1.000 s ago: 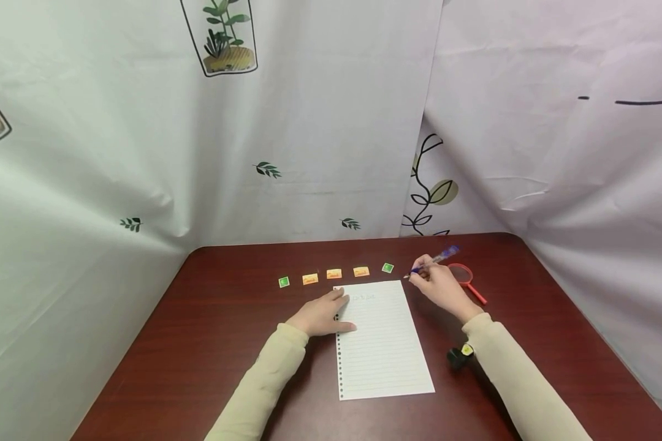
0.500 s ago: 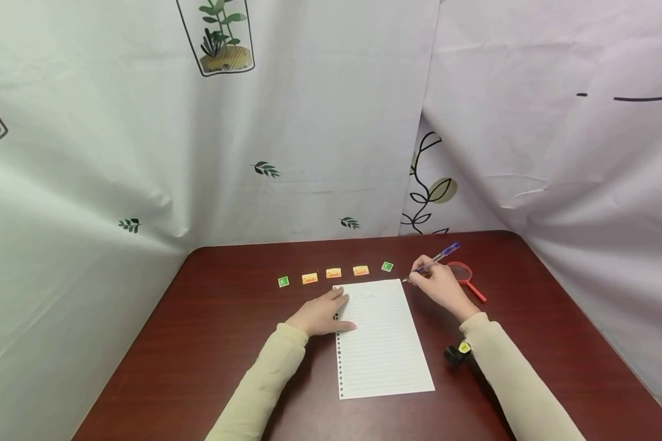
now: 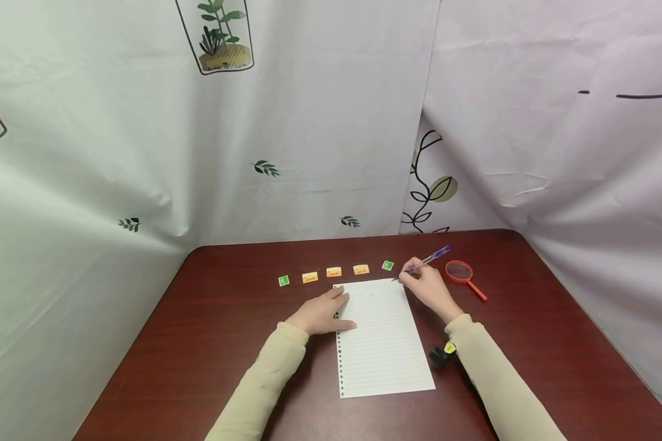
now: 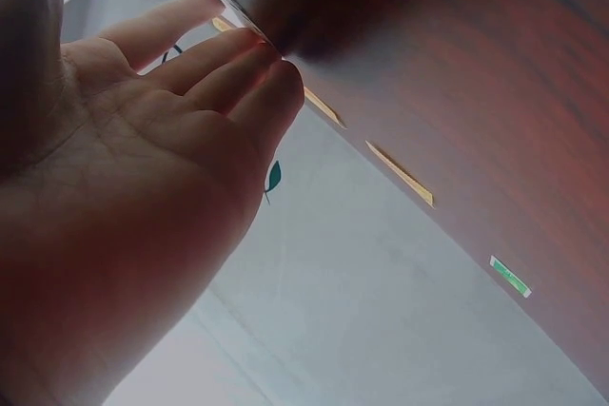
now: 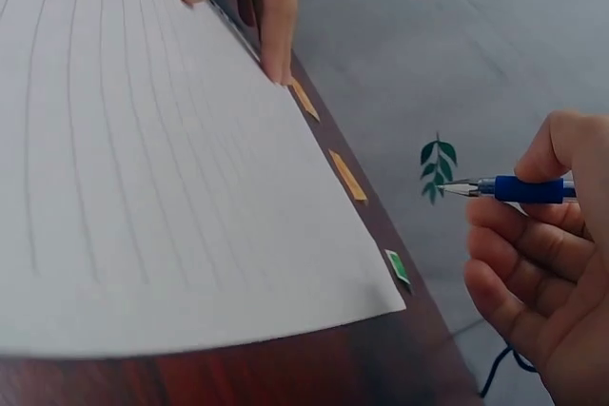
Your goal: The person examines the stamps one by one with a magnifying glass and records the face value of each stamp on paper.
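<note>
A lined sheet of loose-leaf paper [image 3: 386,343] lies on the table, punched holes along its left edge and faint writing near the top. My left hand [image 3: 320,313] rests on its upper left edge, thumb and fingers spread, holding nothing. My right hand [image 3: 429,288] pinches a blue pen [image 3: 431,255] by its grip at the top right corner of the sheet. In the right wrist view the pen [image 5: 528,189] points left, its metal tip apart from the paper. The left wrist view shows the left palm [image 4: 162,168] with fingertips at the sheet's edge.
Beyond the sheet runs a row of small cards: a green one [image 3: 284,280], three orange ones [image 3: 333,272] and another green one [image 3: 387,265]. A red magnifying glass [image 3: 477,290] lies right of my right hand. A patterned white curtain [image 3: 320,122] stands behind the table.
My right hand has moved left with the pen, bringing the tip over to the sheet's top right corner. The magnifying glass now shows whole. My left hand has stayed put.
</note>
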Available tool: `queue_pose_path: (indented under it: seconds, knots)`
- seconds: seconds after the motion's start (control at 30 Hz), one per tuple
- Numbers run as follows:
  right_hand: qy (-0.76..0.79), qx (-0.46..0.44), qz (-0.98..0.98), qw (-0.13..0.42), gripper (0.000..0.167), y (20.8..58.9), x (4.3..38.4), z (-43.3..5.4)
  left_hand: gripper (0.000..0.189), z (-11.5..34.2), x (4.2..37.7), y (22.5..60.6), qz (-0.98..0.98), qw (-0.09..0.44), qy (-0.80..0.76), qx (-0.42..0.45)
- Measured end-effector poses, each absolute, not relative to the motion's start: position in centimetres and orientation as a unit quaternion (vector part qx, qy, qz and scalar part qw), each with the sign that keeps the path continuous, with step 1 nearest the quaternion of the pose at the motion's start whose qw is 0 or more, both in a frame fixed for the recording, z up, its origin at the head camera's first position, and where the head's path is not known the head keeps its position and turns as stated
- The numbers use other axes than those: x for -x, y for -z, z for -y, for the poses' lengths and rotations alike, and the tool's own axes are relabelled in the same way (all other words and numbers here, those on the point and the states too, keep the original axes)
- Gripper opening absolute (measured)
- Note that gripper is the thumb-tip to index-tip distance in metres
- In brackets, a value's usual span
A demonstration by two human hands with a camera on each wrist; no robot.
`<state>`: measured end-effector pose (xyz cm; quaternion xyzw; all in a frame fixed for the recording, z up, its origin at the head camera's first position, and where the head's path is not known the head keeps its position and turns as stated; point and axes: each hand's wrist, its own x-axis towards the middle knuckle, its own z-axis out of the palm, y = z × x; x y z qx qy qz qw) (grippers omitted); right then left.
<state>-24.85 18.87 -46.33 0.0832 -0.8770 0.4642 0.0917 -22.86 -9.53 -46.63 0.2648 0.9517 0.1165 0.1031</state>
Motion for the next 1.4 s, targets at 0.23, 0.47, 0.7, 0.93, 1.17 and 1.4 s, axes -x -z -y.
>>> queue_pose_path:
  seconds: [0.23, 0.47, 0.7, 0.93, 1.17, 1.4]
  knots:
    - [-0.477, -0.068, 0.873, 0.075, 0.003, 47.1, 24.9, -17.8, 0.080, 9.3, 22.8, 46.5, -0.953, 0.107, -0.118, -0.258]
    - [-0.488, -0.072, 0.868, 0.063, 0.005, 47.8, 24.9, -17.1, 0.081, 9.4, 22.7, 46.5, -0.954, 0.107, -0.119, -0.254]
    - [-0.486, -0.080, 0.869, 0.049, 0.005, 48.5, 24.9, -16.7, 0.082, 9.4, 22.8, 46.5, -0.954, 0.110, -0.124, -0.250]
    - [-0.486, -0.076, 0.870, 0.048, 0.005, 48.9, 25.1, -16.7, 0.086, 9.3, 23.1, 46.6, -0.955, 0.107, -0.112, -0.251]
    - [-0.480, -0.068, 0.873, 0.058, 0.006, 49.0, 25.1, -16.6, 0.092, 9.3, 23.0, 46.3, -0.956, 0.105, -0.103, -0.253]
    - [-0.477, -0.070, 0.873, 0.067, 0.005, 49.2, 25.2, -16.6, 0.093, 9.4, 22.9, 46.2, -0.956, 0.111, -0.113, -0.247]
